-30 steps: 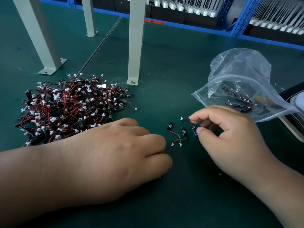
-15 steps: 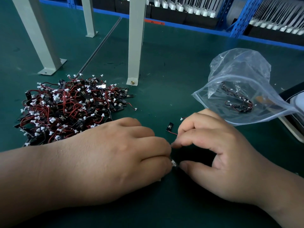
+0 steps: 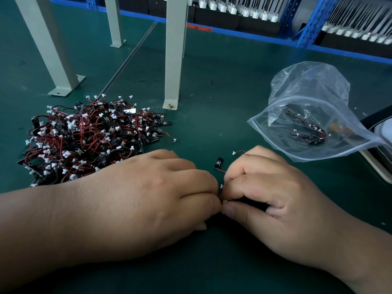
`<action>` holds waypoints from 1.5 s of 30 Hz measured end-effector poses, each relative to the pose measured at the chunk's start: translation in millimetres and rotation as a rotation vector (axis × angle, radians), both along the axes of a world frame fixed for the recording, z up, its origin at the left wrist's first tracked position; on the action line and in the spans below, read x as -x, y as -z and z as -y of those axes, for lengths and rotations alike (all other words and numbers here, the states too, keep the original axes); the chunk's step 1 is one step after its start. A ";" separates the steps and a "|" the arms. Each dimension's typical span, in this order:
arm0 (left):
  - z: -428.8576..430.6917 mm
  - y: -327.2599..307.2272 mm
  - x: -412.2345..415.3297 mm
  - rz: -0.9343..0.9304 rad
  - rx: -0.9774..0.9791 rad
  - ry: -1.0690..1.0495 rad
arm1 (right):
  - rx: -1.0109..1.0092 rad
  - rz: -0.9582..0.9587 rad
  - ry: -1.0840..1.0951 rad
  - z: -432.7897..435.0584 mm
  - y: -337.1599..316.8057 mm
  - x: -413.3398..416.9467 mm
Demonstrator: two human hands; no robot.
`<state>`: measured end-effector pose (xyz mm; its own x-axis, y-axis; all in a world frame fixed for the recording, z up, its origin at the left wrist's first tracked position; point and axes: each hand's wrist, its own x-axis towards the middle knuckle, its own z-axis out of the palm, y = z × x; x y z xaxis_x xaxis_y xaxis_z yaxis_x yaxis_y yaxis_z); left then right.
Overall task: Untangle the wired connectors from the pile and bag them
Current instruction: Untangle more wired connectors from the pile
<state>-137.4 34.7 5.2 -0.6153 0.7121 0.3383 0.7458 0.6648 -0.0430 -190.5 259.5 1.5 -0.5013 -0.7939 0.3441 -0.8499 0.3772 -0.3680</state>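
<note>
A tangled pile of wired connectors (image 3: 89,136), red and black wires with white plugs and small black boards, lies on the green mat at the left. My left hand (image 3: 148,198) and my right hand (image 3: 269,198) meet knuckle to knuckle in front of it, fingers curled, pinching loose wired connectors between them; a white plug (image 3: 221,186) shows at the fingertips. One small black board (image 3: 219,162) and a white plug on a red wire (image 3: 237,152) stick out above my right hand. A clear plastic bag (image 3: 307,115), mouth open toward me, holds several connectors.
Three grey metal posts stand on the green mat (image 3: 212,98), the nearest one (image 3: 175,60) just behind the pile. A black and white flat object (image 3: 381,145) lies under the bag at the right edge. Blue shelving with white parts runs along the back.
My right hand moved left and down from beside the loose connectors to meet my left hand, covering most of them. My left hand stayed almost still.
</note>
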 end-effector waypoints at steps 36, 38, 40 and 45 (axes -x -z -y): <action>4.4 14.1 4.0 -0.110 -0.008 0.039 | 0.425 0.010 0.123 -7.0 3.0 3.9; 4.1 13.0 3.3 -0.102 -0.003 0.044 | 0.448 0.035 0.147 -7.7 3.4 4.6; 3.7 12.0 2.7 -0.094 0.003 0.047 | 0.476 0.067 0.169 -7.8 3.4 4.5; 2.9 10.9 2.5 -0.088 0.008 0.043 | 0.494 0.094 0.235 -8.8 2.0 4.7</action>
<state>-139.9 31.8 -5.7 -0.5517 0.7402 0.3843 0.7670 0.6313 -0.1150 -195.2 268.3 -0.5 -0.6924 -0.4125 0.5919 -0.7182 0.3163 -0.6197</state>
